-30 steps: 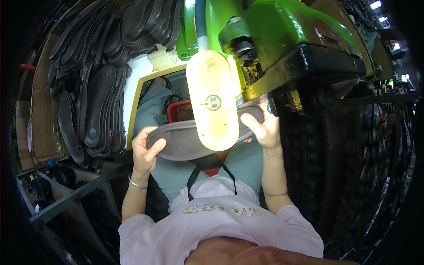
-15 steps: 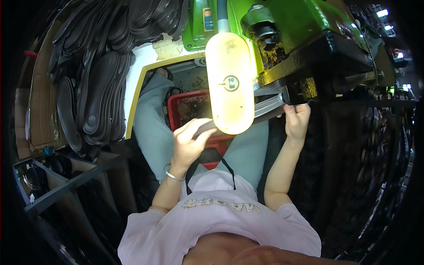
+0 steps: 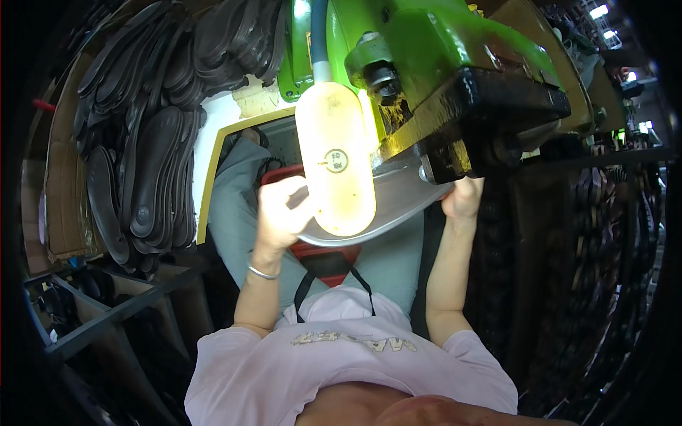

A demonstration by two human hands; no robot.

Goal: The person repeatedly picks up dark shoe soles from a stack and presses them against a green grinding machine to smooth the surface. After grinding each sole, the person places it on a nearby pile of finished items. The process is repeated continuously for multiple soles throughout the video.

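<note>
Between my two hands is a grey shoe sole (image 3: 401, 202), its broad face and curved pale rim showing below the machine. My left hand (image 3: 280, 213) is closed on its left end, fingers partly hidden behind the sole and lamp. At the other end my right hand (image 3: 463, 197) grips the sole right under the black head (image 3: 490, 106) of a green machine (image 3: 433, 53). A bright oval lamp (image 3: 335, 184) hangs in front and covers the sole's middle left part. Where the sole meets the machine is hidden.
Dark soles (image 3: 156, 170) are piled at the left by a cardboard box (image 3: 67, 177). A white tabletop (image 3: 220, 113) with a yellow edge lies beside them. A red bin (image 3: 277, 172) sits between my knees. Racks stand at lower left (image 3: 114, 312) and right (image 3: 582, 234).
The sole has turned from nearly edge-on to showing its broad face. Both hands still hold its ends. Machine and lamp sit further left in the picture, as the view has shifted.
</note>
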